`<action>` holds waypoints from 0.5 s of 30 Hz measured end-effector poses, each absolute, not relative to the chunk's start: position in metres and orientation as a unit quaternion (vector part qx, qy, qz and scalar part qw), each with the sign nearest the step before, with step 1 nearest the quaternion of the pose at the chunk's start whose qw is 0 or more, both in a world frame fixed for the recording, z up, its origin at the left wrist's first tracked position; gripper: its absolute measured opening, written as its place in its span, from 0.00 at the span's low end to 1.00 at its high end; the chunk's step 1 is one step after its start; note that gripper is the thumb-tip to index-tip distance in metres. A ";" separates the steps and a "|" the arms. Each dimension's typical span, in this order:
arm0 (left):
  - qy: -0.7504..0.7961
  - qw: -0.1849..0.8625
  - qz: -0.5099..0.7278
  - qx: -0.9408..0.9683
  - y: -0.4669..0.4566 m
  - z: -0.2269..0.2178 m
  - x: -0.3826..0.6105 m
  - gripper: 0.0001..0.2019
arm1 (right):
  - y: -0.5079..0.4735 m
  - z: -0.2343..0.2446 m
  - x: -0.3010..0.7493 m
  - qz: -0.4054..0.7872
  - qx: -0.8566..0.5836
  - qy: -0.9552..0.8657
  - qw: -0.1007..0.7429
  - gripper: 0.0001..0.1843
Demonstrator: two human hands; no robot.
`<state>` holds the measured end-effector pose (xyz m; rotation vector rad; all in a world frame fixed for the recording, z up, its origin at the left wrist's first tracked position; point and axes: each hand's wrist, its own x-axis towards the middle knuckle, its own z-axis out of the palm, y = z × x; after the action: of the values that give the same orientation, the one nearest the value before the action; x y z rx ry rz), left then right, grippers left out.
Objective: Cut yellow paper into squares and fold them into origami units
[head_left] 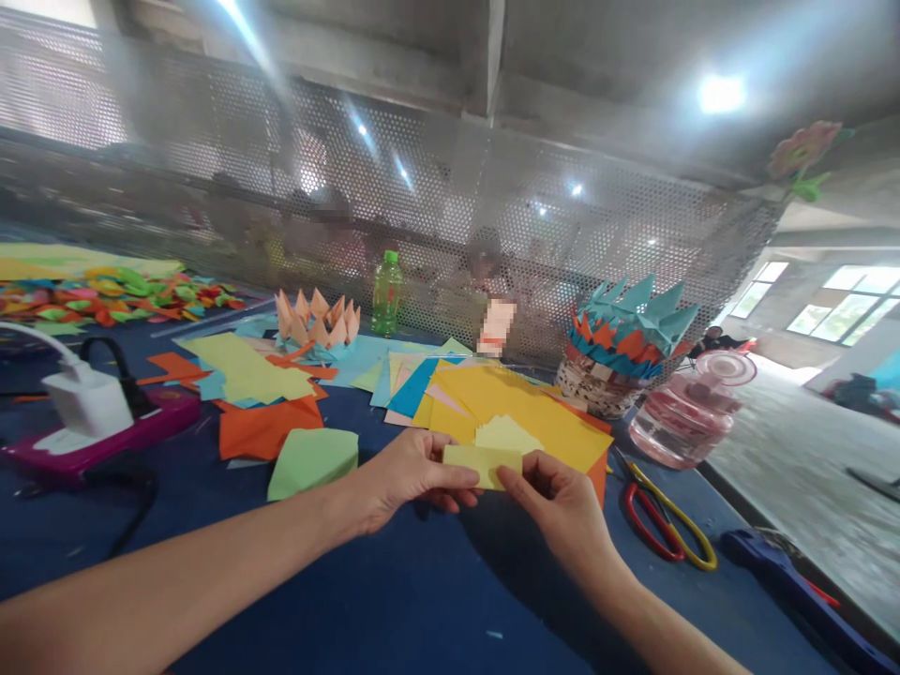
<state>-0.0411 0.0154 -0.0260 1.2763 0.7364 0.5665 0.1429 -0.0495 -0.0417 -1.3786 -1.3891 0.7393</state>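
Note:
A small pale-yellow piece of paper is held level above the blue table, its long edge running from side to side. At its left end my left hand grips it, thumb on the near face and fingers behind. My right hand pinches the other end in the same way. Just behind it lie pale-yellow paper pieces on larger yellow sheets. A light-green paper square rests left of my left hand, near orange paper.
Red-and-yellow-handled scissors and a blue-handled tool lie at right. A pink bottle and a folded-paper piece stand behind them. A green bottle stands before the perforated screen. A purple power strip sits left.

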 end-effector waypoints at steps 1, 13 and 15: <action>0.333 0.699 0.260 0.577 0.016 -0.027 -0.041 0.15 | -0.050 -0.042 0.143 0.309 -0.570 -0.574 0.500 0.22; 0.339 0.668 0.286 0.597 0.014 -0.027 -0.039 0.12 | -0.051 -0.042 0.142 0.358 -0.556 -0.555 0.504 0.23; 0.339 0.665 0.286 0.600 0.014 -0.027 -0.039 0.11 | -0.051 -0.042 0.142 0.360 -0.558 -0.554 0.502 0.23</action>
<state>-0.0391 0.0145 -0.0269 1.3551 0.7657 0.6465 0.1419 -0.0509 -0.0418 -1.3492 -1.3375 0.8693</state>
